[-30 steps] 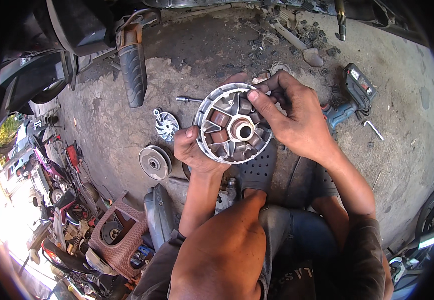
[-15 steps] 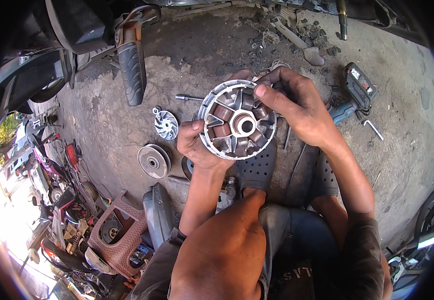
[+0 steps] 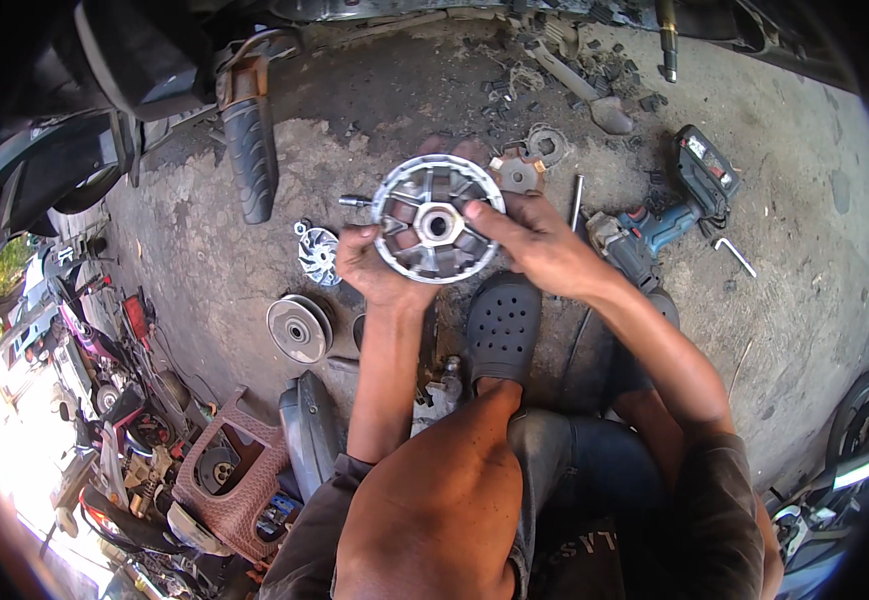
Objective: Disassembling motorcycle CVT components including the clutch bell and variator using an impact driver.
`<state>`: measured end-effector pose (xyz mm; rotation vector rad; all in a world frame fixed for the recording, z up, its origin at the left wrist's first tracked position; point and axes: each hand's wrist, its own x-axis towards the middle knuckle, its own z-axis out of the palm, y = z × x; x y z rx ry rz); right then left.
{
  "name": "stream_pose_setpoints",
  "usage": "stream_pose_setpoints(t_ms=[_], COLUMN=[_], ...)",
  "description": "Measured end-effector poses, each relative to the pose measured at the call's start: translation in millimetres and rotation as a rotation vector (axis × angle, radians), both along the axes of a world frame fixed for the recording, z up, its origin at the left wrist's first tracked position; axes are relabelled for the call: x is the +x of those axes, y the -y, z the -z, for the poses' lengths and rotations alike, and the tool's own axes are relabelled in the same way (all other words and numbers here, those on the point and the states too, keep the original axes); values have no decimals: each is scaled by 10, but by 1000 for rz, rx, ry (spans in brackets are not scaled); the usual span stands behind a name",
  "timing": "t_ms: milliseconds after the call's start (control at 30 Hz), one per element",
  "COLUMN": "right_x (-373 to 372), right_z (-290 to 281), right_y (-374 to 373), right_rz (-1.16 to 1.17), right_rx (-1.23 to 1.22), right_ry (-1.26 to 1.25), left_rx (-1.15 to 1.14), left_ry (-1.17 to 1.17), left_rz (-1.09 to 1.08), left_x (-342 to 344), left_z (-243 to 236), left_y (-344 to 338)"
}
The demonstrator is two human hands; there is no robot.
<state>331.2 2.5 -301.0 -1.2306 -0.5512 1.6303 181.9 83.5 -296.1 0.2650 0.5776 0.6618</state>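
A round silver variator (image 3: 417,262), its open side up, is held above the floor in front of my knee. Roller weights sit in the pockets around its central hub. My left hand (image 3: 387,278) grips its lower left rim, thumb at the edge and other fingers mostly hidden behind. From the right, my right hand (image 3: 550,245) holds it too, with the thumb pressed over the face near the hub; its remaining fingers are largely out of sight. A bronze-coloured ramp plate (image 3: 521,176) lies on the floor just beyond my right hand.
On the floor left lie a finned fan disc (image 3: 320,257) and a pulley (image 3: 298,328). A cordless impact wrench (image 3: 667,226) and a hex key (image 3: 737,256) are at right. A motorcycle footrest (image 3: 252,160) juts in at upper left. A brown plastic stool (image 3: 217,490) stands lower left.
The variator has moved left and slightly up, away from my view. My right hand has shifted down and left, its thumb going from the rim to near the hub, uncovering the ramp plate.
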Motion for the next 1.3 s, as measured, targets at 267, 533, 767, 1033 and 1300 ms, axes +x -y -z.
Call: stream_pose_setpoints(t_ms=[267,533,767,1033,1300], right_x=[-483,-557,238,576,545], right_z=[462,783,636,1050,1266], right_y=[-79,-217,-222,-165,-129], right_rz=[107,6,-330,-172,-255], right_rx=[-73,-50,-88,-110,-90], right_ry=[-57,205,435,1164,1195], left_rx=[-20,105,363,428,799], left_ry=[-423,-792,-870,-1095,-1373], left_rz=[117,253,225,440,494], left_x=[-738,-615,-544,-982,-888], left_z=[322,512,648,1337,1404], left_y=[-293,-567,-1198,-1627,-1626])
